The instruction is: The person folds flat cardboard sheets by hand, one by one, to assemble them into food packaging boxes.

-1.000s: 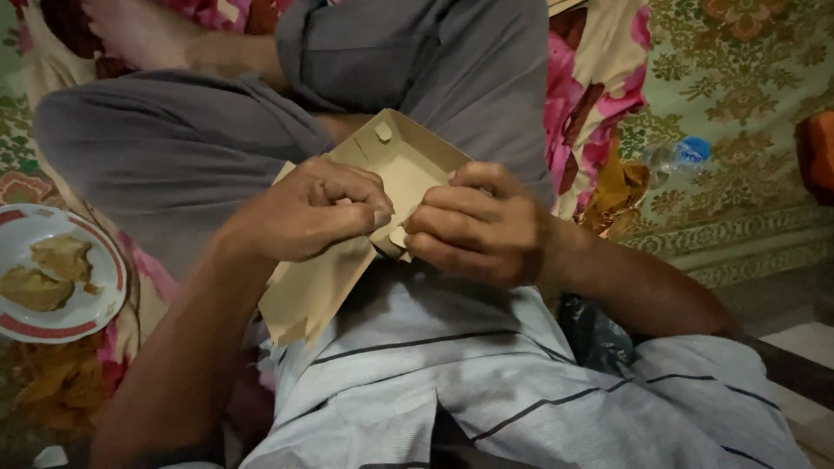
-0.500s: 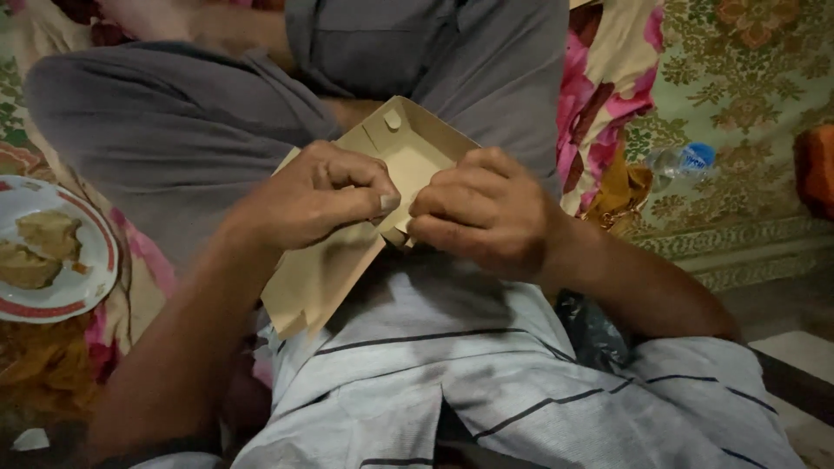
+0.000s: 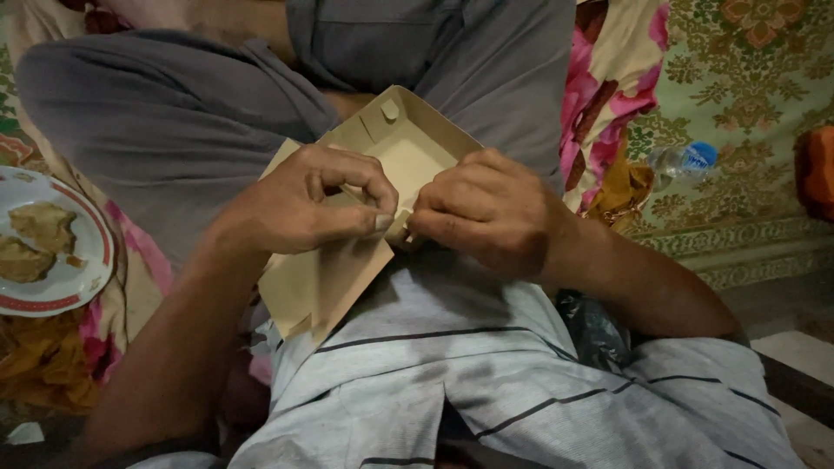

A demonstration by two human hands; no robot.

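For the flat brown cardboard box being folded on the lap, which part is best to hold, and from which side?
Probably the near wall of the cardboard box, pinched from above. The left hand and right hand already meet there, fingers on its edge. The wall stands upright and thin, while the loose flap hangs towards the body and would bend.

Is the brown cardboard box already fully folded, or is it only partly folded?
Partly folded. The box has raised walls at its far end, but the near flap lies flat. The left hand and right hand pinch one corner.
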